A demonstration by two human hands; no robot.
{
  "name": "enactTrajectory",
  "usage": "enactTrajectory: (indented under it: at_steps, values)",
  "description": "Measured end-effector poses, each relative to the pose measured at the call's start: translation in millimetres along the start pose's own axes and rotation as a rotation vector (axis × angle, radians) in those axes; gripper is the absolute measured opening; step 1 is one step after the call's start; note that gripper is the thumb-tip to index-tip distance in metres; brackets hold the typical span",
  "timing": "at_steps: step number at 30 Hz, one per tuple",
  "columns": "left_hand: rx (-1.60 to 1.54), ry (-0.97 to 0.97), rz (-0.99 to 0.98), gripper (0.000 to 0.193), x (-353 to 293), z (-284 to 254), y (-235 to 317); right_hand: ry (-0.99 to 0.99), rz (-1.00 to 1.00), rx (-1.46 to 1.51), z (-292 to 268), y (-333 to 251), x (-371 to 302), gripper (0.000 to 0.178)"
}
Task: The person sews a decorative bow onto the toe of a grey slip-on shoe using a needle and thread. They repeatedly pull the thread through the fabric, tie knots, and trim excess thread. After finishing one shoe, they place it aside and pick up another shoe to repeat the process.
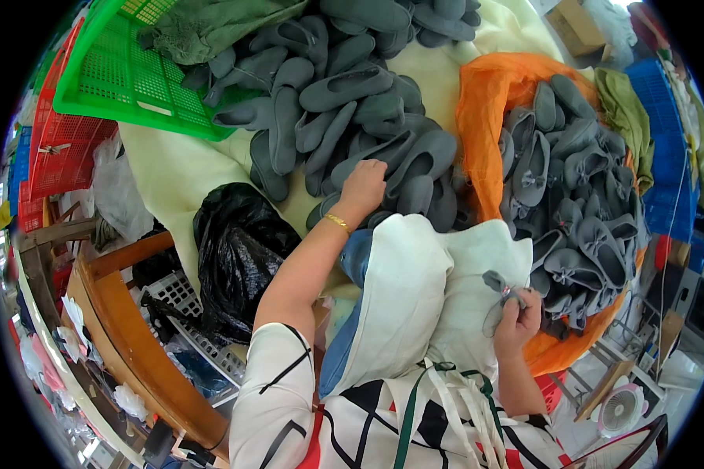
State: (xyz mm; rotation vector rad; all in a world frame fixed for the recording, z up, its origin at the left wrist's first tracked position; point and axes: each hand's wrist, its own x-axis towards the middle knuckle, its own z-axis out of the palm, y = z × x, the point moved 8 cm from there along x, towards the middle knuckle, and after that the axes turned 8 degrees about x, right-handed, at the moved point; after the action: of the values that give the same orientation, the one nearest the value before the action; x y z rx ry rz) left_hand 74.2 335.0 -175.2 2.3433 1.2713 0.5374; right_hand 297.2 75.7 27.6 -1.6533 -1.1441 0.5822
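Note:
My left hand [365, 186], a gold bracelet at its wrist, reaches into a heap of plain grey slip-on shoes [344, 86] in front of me. Its fingers are closed at the edge of one grey shoe [383, 151]. Over the white cloth [411, 301] on my lap, my right hand [518, 322] pinches a small grey bow [495, 280] with a little bright piece at its middle. A thin loop, perhaps thread, hangs beside it. On the right, an orange sack [481, 117] holds many grey shoes with bows [594, 250].
A green plastic basket [133, 86] stands at the far left, partly under the shoe heap. Nearer lie a black plastic bag [238, 242] and a wooden chair [145, 344]. Red crates [66, 117] are on the left, a blue crate [669, 148] and a small fan [622, 408] on the right.

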Motion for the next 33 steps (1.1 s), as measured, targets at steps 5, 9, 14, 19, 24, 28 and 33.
enactTrajectory:
  at_steps: [5, 9, 14, 19, 24, 28, 33]
  values:
    - [0.386, -0.338, -0.093, 0.014, 8.7, 58.1, -39.8, 0.04, 0.048, 0.02, -2.5, 9.3, -2.9, 0.012]
    - [0.256, -0.351, -0.227, 0.02, 6.7, 24.2, -34.8, 0.046, 0.011, 0.03, -3.6, 1.7, -1.6, 0.009]
    - [-0.222, 0.223, -0.389, 0.03, -9.2, -104.3, -15.8, 0.112, -0.002, 0.06, -3.7, 5.4, -5.6, 0.008]
    - [-1.089, 0.274, -0.538, 0.019, -51.6, -154.8, 58.2, 0.074, 0.064, 0.32, 20.3, -15.8, -14.6, 0.018]
    - [-1.518, 0.143, -0.585, 0.018, -107.8, -150.4, 162.2, 0.145, -0.159, 0.368, 44.3, -99.3, -28.4, 0.027]
    - [-1.285, -0.049, -0.488, 0.023, -150.4, -159.1, 208.3, 0.21, -0.047, 0.348, 34.0, -108.8, -24.2, 0.027]
    - [-1.037, -0.267, -0.363, 0.045, -189.4, -212.0, 251.8, 0.135, -0.019, 0.329, 37.3, -124.4, -15.8, 0.029]
